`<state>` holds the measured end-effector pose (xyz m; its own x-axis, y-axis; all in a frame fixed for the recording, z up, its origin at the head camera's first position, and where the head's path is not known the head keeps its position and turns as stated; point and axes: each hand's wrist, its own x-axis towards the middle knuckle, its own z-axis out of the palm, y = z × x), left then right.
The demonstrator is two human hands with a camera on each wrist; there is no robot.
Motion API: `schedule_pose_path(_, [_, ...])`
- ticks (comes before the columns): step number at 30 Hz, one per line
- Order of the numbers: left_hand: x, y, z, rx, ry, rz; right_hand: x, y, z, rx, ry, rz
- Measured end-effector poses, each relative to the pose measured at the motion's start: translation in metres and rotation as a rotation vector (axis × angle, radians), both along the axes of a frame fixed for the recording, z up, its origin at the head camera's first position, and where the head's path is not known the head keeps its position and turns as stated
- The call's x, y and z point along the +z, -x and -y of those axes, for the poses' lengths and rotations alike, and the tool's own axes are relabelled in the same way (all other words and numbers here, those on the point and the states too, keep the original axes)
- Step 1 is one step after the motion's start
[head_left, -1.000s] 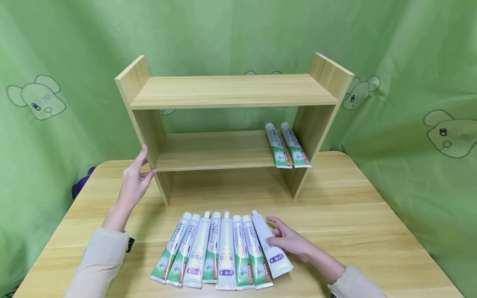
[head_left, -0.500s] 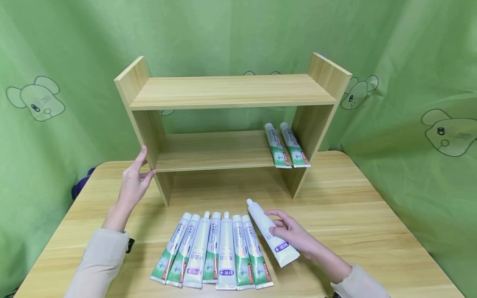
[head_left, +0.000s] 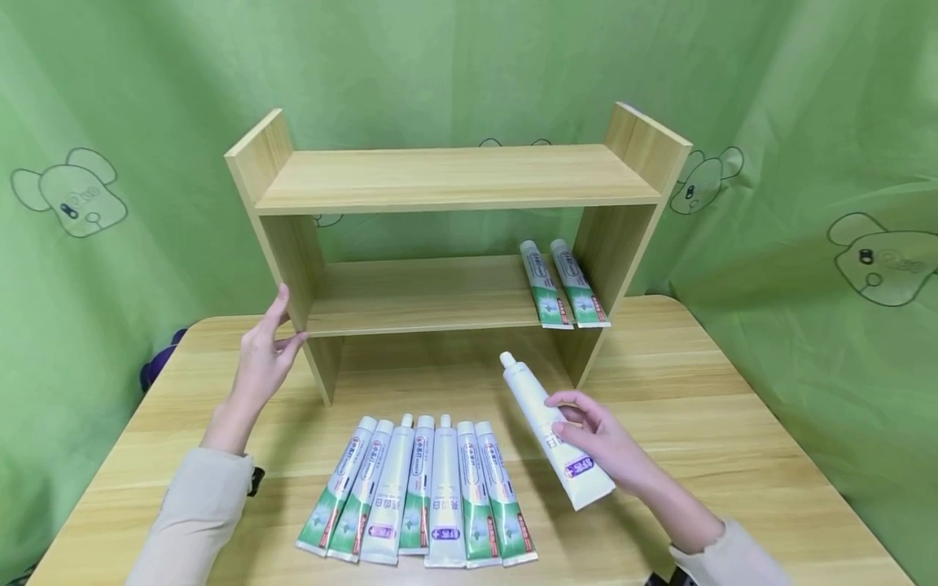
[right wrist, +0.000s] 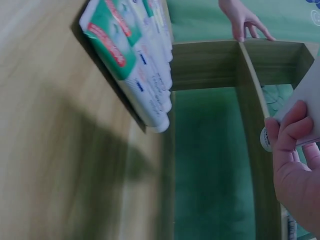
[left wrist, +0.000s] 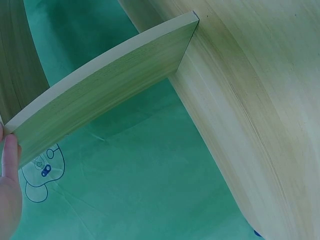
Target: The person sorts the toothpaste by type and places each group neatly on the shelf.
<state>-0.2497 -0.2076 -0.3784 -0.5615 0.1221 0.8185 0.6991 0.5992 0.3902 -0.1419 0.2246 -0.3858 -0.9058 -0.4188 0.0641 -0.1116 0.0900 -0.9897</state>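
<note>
Seven tubes (head_left: 444, 488) lie side by side toward the near edge of the tabletop (head_left: 718, 456). To their right, the right hand (head_left: 597, 439) holds a white tube (head_left: 531, 399) with a purple label between curled fingers and thumb, raised and tilted, its cap toward the wooden shelf (head_left: 454, 179). Two green-and-white tubes (head_left: 579, 285) rest at the right end of the middle board (head_left: 418, 297), flat ends at its front edge. Thumb and fingers parted, the left hand (head_left: 264, 358) touches the left side panel (head_left: 296, 252) beside that board; how firmly, I cannot tell.
</note>
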Motion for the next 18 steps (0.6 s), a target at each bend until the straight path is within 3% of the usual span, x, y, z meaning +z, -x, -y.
schedule_pose_path(9, [0.001, 0.000, 0.000, -0.001, 0.008, -0.006, 0.018, -0.002, -0.002, 0.032, 0.126, -0.086])
schedule_pose_path(18, [0.002, -0.002, 0.000, -0.007, 0.006, -0.002, 0.044, -0.006, -0.001, -0.068, 0.208, -0.260])
